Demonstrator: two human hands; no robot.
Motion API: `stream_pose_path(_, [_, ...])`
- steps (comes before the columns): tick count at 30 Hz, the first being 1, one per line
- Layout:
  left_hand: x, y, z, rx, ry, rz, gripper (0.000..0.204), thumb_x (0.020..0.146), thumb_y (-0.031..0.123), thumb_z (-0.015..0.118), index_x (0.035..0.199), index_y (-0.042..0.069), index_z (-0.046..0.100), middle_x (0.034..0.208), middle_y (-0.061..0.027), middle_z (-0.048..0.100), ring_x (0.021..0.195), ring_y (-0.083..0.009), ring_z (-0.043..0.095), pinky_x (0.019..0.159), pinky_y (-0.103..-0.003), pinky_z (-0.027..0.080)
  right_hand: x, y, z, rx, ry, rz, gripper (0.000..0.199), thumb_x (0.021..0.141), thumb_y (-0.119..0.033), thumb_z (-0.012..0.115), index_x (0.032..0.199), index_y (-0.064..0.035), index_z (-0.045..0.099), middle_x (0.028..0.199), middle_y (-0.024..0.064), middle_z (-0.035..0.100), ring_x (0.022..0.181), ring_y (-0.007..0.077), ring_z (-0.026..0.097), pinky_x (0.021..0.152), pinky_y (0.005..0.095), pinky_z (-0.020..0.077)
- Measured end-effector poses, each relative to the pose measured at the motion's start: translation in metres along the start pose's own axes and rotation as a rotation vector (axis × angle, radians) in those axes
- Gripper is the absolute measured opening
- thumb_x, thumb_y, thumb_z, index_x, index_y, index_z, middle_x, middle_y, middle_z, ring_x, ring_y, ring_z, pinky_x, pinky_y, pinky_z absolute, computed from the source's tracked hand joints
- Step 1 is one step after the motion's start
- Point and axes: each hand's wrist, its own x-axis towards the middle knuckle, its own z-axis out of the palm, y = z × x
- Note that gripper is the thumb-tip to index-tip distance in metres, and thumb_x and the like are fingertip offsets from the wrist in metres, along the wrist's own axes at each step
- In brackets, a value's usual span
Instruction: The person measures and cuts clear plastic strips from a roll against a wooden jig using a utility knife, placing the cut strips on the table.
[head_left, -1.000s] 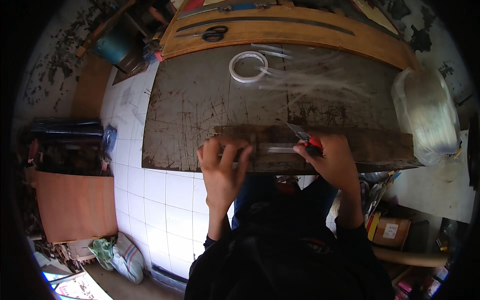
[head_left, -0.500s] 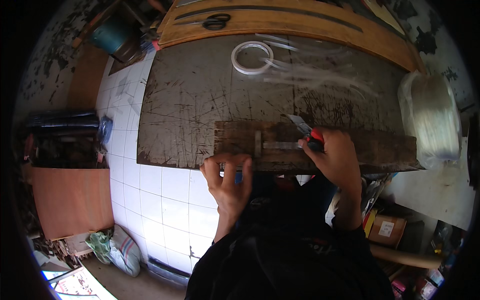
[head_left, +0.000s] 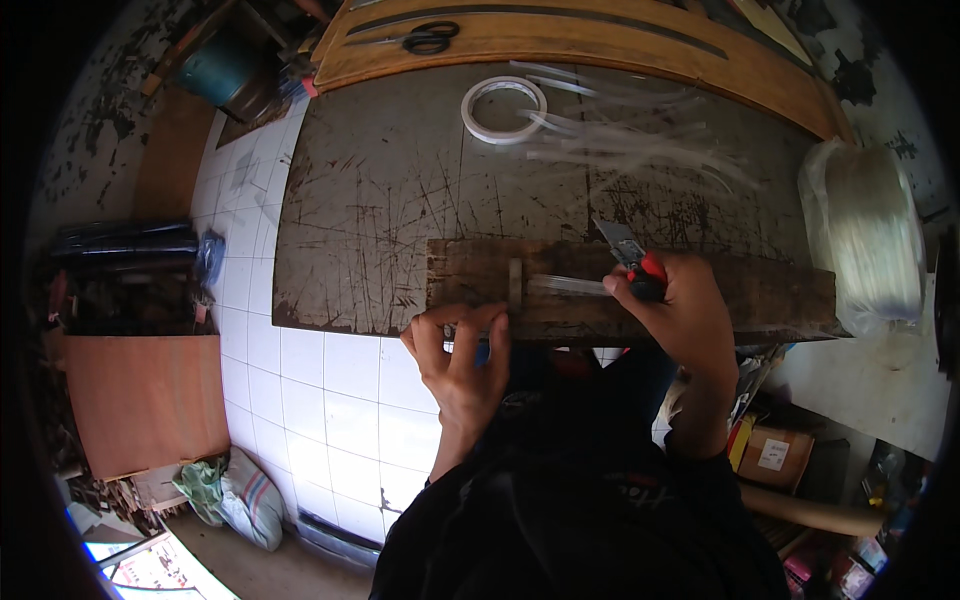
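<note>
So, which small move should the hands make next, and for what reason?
Probably the right hand should slide the clear strips left against the small wooden block: their near ends lie just short of it, and they run to that hand's thumb, which also holds the utility knife.

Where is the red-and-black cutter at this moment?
In the head view, the red-and-black cutter is right of centre, in the right hand, over the dark wooden board, beside clear strips.
</note>
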Motion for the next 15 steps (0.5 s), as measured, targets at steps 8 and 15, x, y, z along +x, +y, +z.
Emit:
stream_pose_path(8, [-0.0012, -0.0044, 0.0014, -0.013, -0.012, 0.043, 0.013, 0.073, 0.01, 0.072, 0.085, 0.01, 0.065, 0.084, -0.0018, 0.049, 0.079, -0.0162, 0.046, 0.074, -0.032, 0.032, 0.0011, -0.0004, 0.0011, 0.171, -0.077, -0.047, 0.022, 0.079, -0.02, 0.067, 0.077, 0.0016, 0.063, 0.061, 0.0091, 0.059, 0.054, 0.0131, 0.053, 0.054, 0.0274, 0.0403])
stream_pose_path(15, [-0.0016, -0.0039, 0.0041, -0.009, 0.002, 0.043, 0.013, 0.073, 0.011, 0.072, 0.085, 0.01, 0.066, 0.085, -0.0014, 0.049, 0.08, -0.0156, 0.046, 0.076, -0.032, 0.031, 0.0008, -0.0023, 0.0005, 0.156, -0.063, -0.113, 0.027, 0.08, -0.024, 0.066, 0.078, 0.0025, 0.063, 0.056, 0.0123, 0.056, 0.048, 0.0175, 0.052, 0.049, 0.0285, 0.0388])
